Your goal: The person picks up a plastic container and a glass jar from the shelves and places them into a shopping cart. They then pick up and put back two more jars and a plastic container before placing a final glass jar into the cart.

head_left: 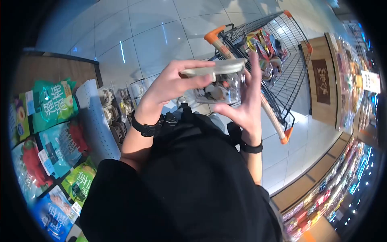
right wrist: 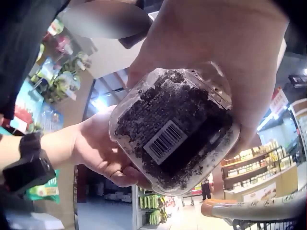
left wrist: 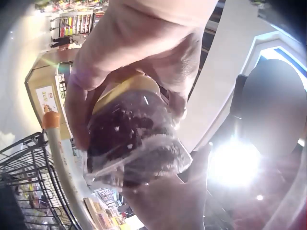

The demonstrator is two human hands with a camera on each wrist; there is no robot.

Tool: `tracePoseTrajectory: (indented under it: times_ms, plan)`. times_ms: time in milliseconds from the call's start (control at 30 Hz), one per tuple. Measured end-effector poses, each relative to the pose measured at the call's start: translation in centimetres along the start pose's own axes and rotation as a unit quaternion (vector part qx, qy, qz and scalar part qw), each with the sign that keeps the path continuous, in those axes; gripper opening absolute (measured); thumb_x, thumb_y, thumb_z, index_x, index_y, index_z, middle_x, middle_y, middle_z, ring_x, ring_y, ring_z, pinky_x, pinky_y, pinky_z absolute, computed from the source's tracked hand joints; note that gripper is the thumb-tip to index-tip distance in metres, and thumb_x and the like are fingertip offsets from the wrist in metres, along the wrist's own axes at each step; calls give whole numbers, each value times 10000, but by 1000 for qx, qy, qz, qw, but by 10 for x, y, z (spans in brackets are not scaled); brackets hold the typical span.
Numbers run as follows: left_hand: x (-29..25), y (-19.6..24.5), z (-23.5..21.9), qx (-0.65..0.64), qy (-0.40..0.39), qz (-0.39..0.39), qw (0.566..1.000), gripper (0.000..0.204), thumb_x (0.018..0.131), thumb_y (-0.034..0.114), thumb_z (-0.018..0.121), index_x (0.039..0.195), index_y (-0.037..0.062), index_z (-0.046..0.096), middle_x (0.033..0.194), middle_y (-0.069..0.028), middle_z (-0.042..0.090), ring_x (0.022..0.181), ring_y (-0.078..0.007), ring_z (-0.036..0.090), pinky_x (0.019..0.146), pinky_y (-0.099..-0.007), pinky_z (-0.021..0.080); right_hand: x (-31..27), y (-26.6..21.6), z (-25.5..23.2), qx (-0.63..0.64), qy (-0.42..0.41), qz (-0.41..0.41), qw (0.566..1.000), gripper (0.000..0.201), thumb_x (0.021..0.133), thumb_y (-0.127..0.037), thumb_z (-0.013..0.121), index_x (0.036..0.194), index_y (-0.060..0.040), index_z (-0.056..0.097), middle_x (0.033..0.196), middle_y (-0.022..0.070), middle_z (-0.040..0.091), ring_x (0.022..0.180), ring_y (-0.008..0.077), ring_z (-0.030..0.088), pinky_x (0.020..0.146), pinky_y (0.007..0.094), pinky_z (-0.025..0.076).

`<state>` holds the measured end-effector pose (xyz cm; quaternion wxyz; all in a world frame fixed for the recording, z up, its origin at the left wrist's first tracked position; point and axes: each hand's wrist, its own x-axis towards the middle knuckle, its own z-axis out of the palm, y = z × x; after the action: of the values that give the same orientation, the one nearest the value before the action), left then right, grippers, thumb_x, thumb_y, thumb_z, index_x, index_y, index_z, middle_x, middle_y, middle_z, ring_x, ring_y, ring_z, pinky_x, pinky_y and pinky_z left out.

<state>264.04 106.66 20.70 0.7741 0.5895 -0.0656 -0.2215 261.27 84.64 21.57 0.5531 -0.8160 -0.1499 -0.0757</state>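
Note:
My left hand (head_left: 173,82) pinches the pale lid (head_left: 225,66) of a clear plastic container (head_left: 219,90), thumb on one side and fingers on the other. Dark contents show through the wall of the container (left wrist: 139,139) in the left wrist view. From the right wrist view, its underside (right wrist: 168,110) faces the camera and bears a white barcode label (right wrist: 165,142). My right hand (head_left: 248,101) is beside the container, fingers extended and thumb spread; whether it touches the wall is hard to tell.
A shopping cart (head_left: 262,94) with orange corners and colourful packages inside stands ahead to the right. Bagged snacks (head_left: 52,103) lie on a display at left, beside a shelf of small tubs (head_left: 109,107). More stocked shelves (head_left: 322,197) curve along the right.

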Motion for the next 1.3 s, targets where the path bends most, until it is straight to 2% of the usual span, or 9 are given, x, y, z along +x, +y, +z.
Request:
tracePoseTrajectory:
  times_ms: [200, 400, 467, 667, 733, 800, 933, 1100, 1300]
  plan:
    - [2, 17, 6, -22, -102, 63, 993, 569, 855, 281, 741, 1312, 13, 532, 1090, -95, 654, 995, -127, 603, 839, -275, 491, -2, 10, -9, 295, 110, 108, 943, 972, 636, -331, 843, 1396, 18, 347, 1404, 188, 389, 1296, 298, 421, 1039, 428, 397]
    - [7, 14, 28, 9, -31, 27, 999, 738, 711, 153, 843, 1330, 34, 460, 1146, -93, 599, 1027, -151, 598, 888, -310, 487, 1, 4, -8, 267, 107, 136, 948, 1024, 638, -320, 853, 1432, -22, 279, 1474, 207, 297, 1324, 314, 389, 1088, 429, 340]
    - [10, 9, 31, -3, -6, 16, 1000, 749, 682, 130, 856, 1308, 42, 454, 1159, -88, 576, 1033, -150, 592, 891, -316, 488, 1, 14, -6, 164, 95, 13, 982, 1066, 618, -334, 877, 1445, -50, 267, 1514, 230, 228, 1341, 337, 364, 1093, 446, 335]
    - [34, -9, 28, 177, -43, 322, 929, 610, 566, 43, 856, 1051, 119, 494, 1215, -172, 526, 1101, -312, 580, 907, -370, 485, -21, 1, -41, 40, 61, -73, 995, 1074, 648, -343, 871, 1492, -95, 256, 1555, 233, 136, 1427, 365, 228, 1115, 475, 303]
    - [48, -17, 37, 190, -111, 363, 906, 566, 585, 117, 871, 1029, 125, 520, 1287, -213, 496, 1140, -364, 558, 918, -403, 480, -31, -8, -47, 308, 148, 112, 933, 965, 753, -275, 796, 1504, -87, 220, 1521, 219, 240, 1393, 330, 301, 1113, 435, 307]
    - [54, -19, 50, 227, -183, 342, 893, 550, 610, 125, 866, 1045, 124, 528, 1308, -203, 493, 1186, -379, 538, 932, -417, 477, -42, -3, -68, 277, 149, 288, 904, 730, 898, -212, 630, 1480, -9, 238, 1425, 158, 403, 1305, 236, 407, 1075, 354, 342]
    - [62, -40, 98, 221, -182, 286, 915, 643, 633, 132, 865, 1185, 97, 536, 1366, -200, 455, 1296, -417, 439, 1072, -506, 348, -57, 16, -130, 372, 89, 400, 833, 576, 919, -240, 611, 1384, 22, 395, 1289, 148, 556, 1174, 220, 560, 999, 349, 451]
    - [92, -91, 120, 528, -85, 209, 819, 713, 654, 442, 818, 1228, 93, 579, 1401, -199, 409, 1402, -453, 198, 1110, -571, 206, -18, 90, -210, 250, 106, 454, 849, 493, 974, -290, 526, 1350, 5, 402, 1251, 141, 574, 1112, 204, 605, 926, 331, 510]
    - [88, -136, 129, 565, -26, 235, 790, 609, 678, 534, 735, 1133, 146, 622, 1304, -192, 433, 1288, -491, 303, 1049, -624, 222, 30, 277, -238, 325, -62, 445, 832, 429, 965, -284, 523, 1332, -69, 464, 1229, 85, 584, 1084, 218, 602, 893, 382, 518]
